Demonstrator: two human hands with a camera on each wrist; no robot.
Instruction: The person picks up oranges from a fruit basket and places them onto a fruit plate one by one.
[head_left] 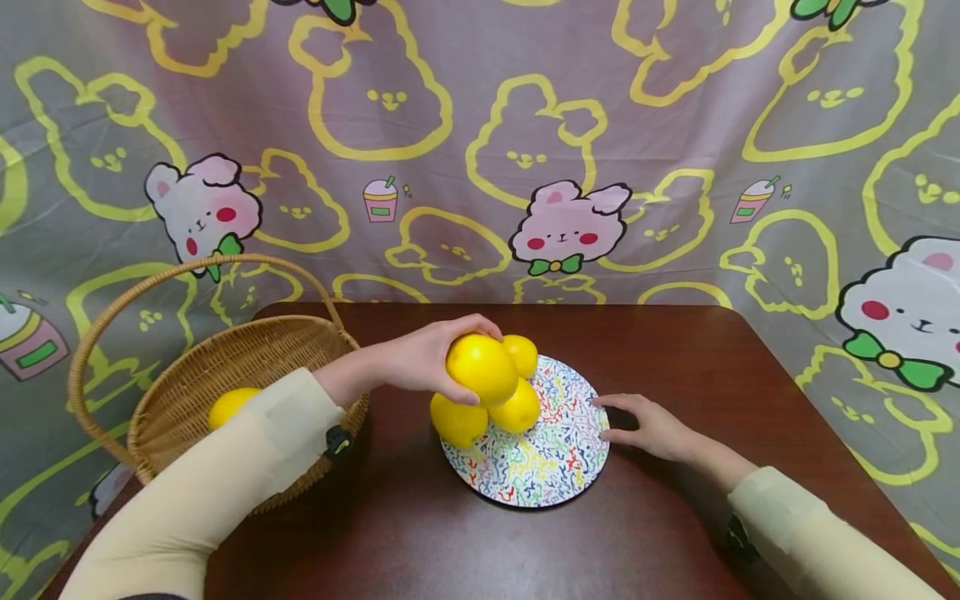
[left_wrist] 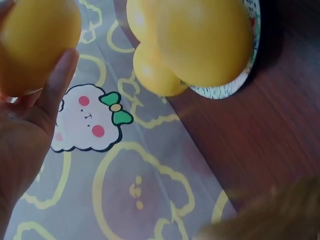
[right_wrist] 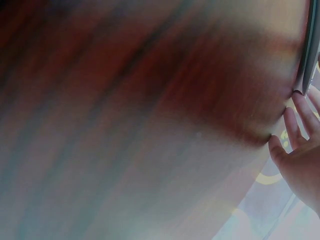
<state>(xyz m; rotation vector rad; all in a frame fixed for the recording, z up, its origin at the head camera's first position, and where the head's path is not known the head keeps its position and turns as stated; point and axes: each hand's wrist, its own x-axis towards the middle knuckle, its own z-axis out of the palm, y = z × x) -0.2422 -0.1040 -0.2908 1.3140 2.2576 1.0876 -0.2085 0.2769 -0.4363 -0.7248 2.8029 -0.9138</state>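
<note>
My left hand grips a yellow lemon, thumb low and fingers over the top. It is held above a round plate with multicoloured squiggles, overlapping the lemons there in the head view. On the plate's left side sit three more lemons: one at the back, one in the middle and one at the left rim. In the left wrist view the held lemon is apart from that group. My right hand has its fingertips at the plate's right rim, fingers loosely extended.
A wicker basket with a tall arched handle stands on the left, partly behind my left forearm. Inside it lies another lemon. The dark brown table meets a patterned curtain at the back and sides.
</note>
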